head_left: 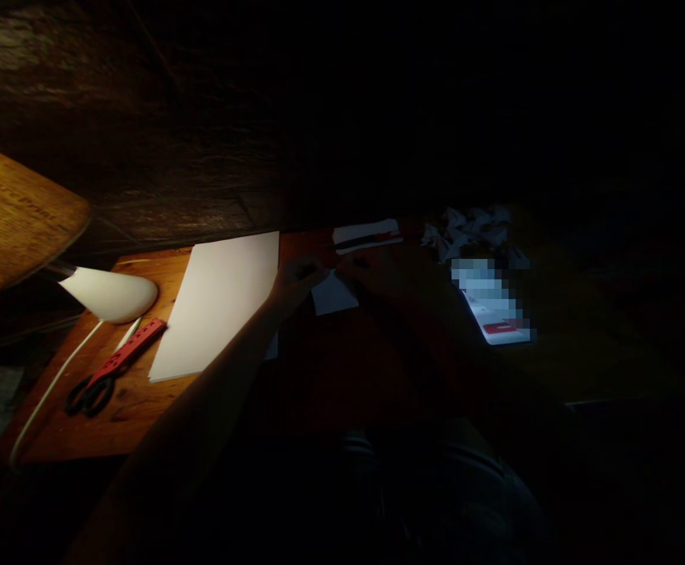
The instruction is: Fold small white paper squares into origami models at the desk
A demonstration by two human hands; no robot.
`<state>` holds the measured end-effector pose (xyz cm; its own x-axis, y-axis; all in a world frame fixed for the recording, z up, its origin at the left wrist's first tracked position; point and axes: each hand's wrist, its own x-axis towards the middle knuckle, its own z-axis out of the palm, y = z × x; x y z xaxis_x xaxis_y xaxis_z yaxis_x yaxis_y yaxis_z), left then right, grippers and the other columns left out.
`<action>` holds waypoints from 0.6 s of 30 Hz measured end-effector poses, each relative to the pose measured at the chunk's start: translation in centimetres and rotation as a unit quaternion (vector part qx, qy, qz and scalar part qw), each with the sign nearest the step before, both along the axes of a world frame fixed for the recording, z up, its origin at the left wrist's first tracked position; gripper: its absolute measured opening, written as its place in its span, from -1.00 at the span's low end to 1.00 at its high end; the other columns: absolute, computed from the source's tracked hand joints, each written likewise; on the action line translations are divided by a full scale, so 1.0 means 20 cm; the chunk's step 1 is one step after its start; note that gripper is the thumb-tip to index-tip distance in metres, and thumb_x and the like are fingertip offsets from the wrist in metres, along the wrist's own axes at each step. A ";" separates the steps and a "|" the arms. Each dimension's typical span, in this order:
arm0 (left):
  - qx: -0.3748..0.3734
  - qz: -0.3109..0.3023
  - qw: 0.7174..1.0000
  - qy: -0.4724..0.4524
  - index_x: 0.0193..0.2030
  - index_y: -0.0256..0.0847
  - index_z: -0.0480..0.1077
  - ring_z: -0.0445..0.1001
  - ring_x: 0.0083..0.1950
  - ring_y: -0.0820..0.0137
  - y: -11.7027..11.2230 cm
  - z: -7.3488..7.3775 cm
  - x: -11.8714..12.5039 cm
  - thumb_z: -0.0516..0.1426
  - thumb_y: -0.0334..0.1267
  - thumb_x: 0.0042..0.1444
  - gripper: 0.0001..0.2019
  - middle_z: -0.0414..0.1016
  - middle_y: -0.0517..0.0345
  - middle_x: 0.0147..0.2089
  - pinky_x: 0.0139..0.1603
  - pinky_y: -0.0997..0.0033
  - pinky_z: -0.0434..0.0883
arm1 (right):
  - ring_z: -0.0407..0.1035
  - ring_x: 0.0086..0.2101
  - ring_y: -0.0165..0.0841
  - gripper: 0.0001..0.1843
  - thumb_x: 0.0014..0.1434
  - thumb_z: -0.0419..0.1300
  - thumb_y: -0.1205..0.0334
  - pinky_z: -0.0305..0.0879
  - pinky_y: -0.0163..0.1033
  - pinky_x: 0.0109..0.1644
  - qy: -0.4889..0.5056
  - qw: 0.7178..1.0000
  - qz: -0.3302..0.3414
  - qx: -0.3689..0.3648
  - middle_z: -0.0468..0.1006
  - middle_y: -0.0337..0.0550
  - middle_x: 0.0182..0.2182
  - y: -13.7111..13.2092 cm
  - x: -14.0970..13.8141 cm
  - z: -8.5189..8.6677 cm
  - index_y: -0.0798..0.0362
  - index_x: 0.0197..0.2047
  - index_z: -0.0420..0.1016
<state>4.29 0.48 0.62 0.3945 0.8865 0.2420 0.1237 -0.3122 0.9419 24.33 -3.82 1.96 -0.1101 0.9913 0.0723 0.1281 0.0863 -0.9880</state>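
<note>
Between my two hands is a small piece of white paper (334,293), over the dark middle of the wooden table. My left hand (298,276) pinches its upper left edge with closed fingers. At its upper right edge my right hand (369,269) also has its fingers drawn together on the paper, though deep shadow hides much of that hand. A stack of large white sheets (224,290) lies just left of my left hand. Behind my hands rest some white paper strips (366,233) with a dark band across them.
A lamp with a white base (112,294) and woven shade (18,220) stands at left, its cord (53,384) running off the edge. Black-handled scissors in a red sheath (124,353) lie near it. To the right are a lit phone (489,302) and several folded paper pieces (468,230).
</note>
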 end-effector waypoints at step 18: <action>-0.018 0.083 0.995 -0.048 -0.52 -0.18 0.45 0.28 -0.41 0.45 0.03 -0.02 -0.01 0.38 -0.06 -0.06 -0.72 0.35 0.24 -0.49 -0.39 0.42 0.18 | 0.26 -0.45 -0.41 -0.46 0.18 0.41 -0.18 0.24 -0.25 -0.28 0.030 0.999 -0.017 -0.002 0.40 -0.28 -0.56 -0.03 0.00 0.06 -0.01 -0.57 0.36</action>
<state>4.10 1.01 0.28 0.2192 0.9463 0.2378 0.0803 -0.2604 0.9622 24.39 -4.34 3.10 -0.0720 0.9947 0.0730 0.0710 0.0782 -0.9944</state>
